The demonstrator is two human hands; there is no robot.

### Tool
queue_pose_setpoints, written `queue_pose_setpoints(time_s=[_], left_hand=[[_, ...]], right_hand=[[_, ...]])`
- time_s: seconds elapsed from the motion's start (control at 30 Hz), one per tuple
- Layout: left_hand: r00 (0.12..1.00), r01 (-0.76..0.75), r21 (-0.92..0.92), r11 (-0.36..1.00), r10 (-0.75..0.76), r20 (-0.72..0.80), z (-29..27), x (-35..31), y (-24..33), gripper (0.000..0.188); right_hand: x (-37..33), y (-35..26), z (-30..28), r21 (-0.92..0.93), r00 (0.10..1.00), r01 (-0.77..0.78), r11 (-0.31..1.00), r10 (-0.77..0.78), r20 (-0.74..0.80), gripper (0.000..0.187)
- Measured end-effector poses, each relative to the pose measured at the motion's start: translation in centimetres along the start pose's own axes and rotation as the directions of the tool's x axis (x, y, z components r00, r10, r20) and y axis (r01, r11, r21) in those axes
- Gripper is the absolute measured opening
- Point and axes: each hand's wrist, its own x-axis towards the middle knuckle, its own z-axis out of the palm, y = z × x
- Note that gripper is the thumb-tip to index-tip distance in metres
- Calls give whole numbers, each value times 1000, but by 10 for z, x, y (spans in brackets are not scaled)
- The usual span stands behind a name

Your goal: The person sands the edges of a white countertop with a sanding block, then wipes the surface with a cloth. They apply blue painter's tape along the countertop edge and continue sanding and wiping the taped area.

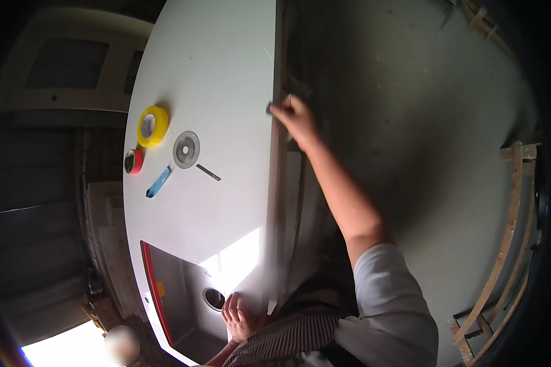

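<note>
A: Any containers?
B: Nearest to one: a cut-out opening [176, 278] at lower left of the frame, in the white panel [223, 67]. Red strip [155, 300] along its left side, small yellow piece [160, 289] against it; grey surface within, round dark hole [214, 299] in that.

A: Left hand?
B: Left hand [240, 319], bottom centre, just beside the hole. Fingers extended, slightly spread. Cannot tell whether they press the rim or the grey surface.

A: Right hand?
B: Right hand [294, 121], above centre, at the panel's right edge. Thumb and forefinger pinch a small dark piece [269, 108]; other fingers curled, blurred.

A: Look of the piece?
B: Dark, small, mostly covered by fingertips; full shape cannot be told. Panel is pale, smooth, sunlit patch near the opening's upper right corner.

A: Lying on the panel, left of centre?
B: Yellow tape roll [160, 126], smaller red roll [138, 160] just below it, grey disc [193, 147], narrow dark strip [209, 172], blue-handled tool [158, 181].
</note>
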Motion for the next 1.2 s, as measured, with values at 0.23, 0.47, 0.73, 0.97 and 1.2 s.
queue_pose_setpoints(time_s=[0.23, 0.47, 0.73, 0.97, 1.2], left_hand=[[1000, 21, 8, 1000, -21, 12, 0, -3, 2, 70], [1000, 18, -1, 1000, -18, 18, 1, -6, -1, 68], [998, 12, -27, 1000, -10, 64, -4, -2, -1, 68], [998, 32, -24, 999, -31, 61, -5, -1, 2, 70], [997, 62, -24, 998, -61, 39, -1, -9, 0, 68]], right_hand=[[-90, 15, 14, 97, 977, -156, 983, 139, 163, 28], [-186, 34, 27, 127, 949, -223, 966, 186, 256, 27], [54, -6, -5, 219, 997, -38, 975, 52, -58, 35], [-223, 46, 21, -27, 911, -243, 970, 238, 338, 24], [-157, 32, 25, 67, 976, -113, 991, 99, 192, 27]])
